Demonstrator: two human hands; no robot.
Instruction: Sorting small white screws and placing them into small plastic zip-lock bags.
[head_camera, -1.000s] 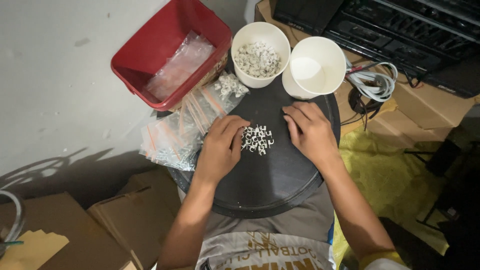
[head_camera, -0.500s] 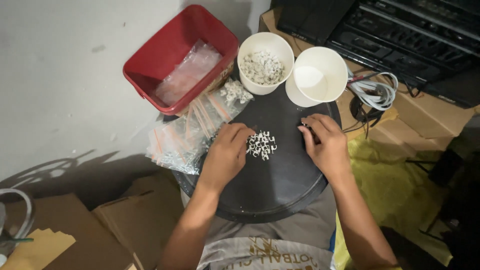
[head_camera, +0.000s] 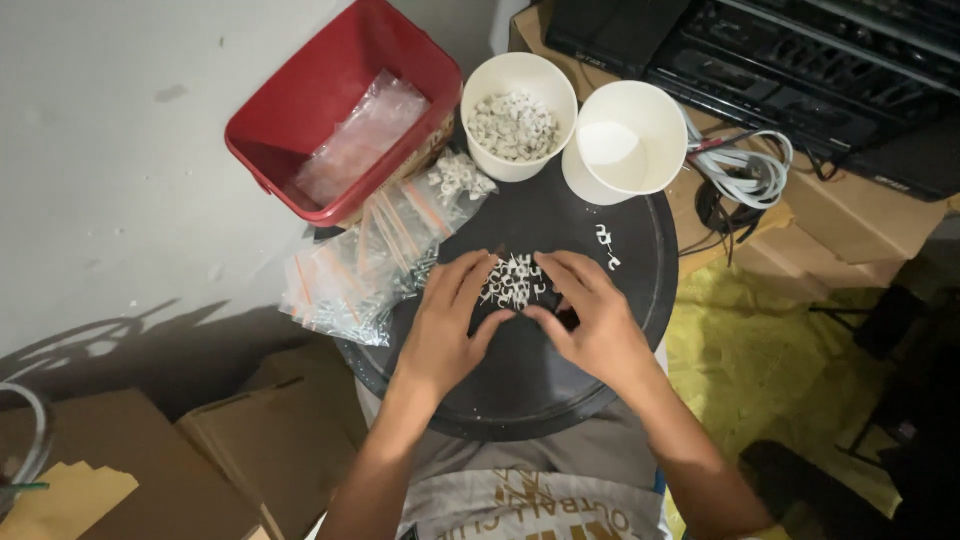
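1. Right now my left hand (head_camera: 445, 335) and my right hand (head_camera: 590, 325) lie palm down at the middle of the frame, on either side of a small pile of white clips (head_camera: 512, 282). My fingers are loosely spread, neither hand clamped on anything; the fingertips touch the edges of the pile from left and right, and the thumbs nearly meet just below it.
2. That pile sits on the round black tabletop (head_camera: 520, 390), near its centre. A few stray clips (head_camera: 606, 238) lie apart from it, toward the upper right of the tabletop.
3. Judging by what lies about, the sorting is partly done: one white cup (head_camera: 518, 115) at the upper centre already holds a good heap of the same white clips, while the second white cup (head_camera: 620, 145), tilted just to its right, looks empty.
4. Still loose are the pile between my hands and the strays.
5. Left of the pile, a spread of small clear plastic bags (head_camera: 365, 265) overlaps the tabletop's edge; some seem to hold small parts, and one near the filled cup holds white clips.
6. Further to the upper left stands a red plastic bin (head_camera: 285, 135) with an empty-looking clear bag inside.
7. At the upper right, coiled grey cables (head_camera: 745, 170) rest on cardboard below black equipment.
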